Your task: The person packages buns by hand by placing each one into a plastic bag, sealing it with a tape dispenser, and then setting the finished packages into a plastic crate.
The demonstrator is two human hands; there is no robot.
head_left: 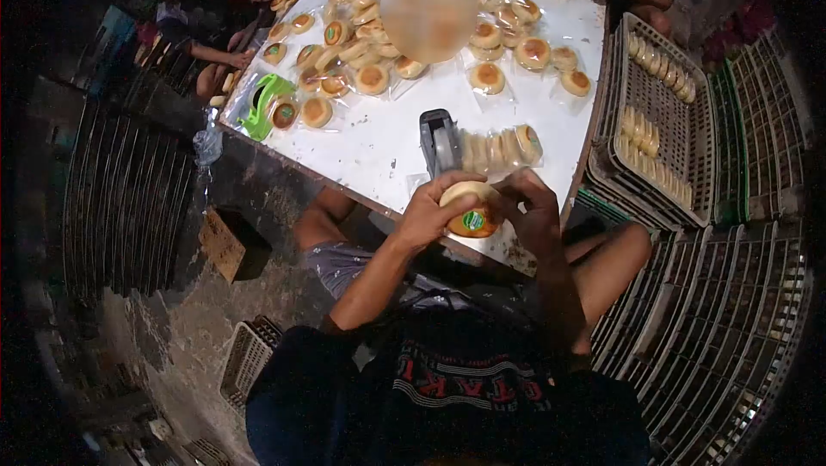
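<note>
Both hands grip one round, glossy wrapped bun [471,210] with a green sticker: left hand [434,212] fingers curl over its top, right hand [535,212] fingers pinch its edge. Just beyond the fingertips, a grey tape dispenser [439,142] stands on the white table [379,152].

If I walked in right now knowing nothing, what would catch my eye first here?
Probably the round wrapped bun with a green sticker, held between the person's left hand and right hand at the near edge of the white table. Behind it, dozens of wrapped buns lie scattered over the far side of the table. To the right, a plastic crate holds neat rows of them.
</note>
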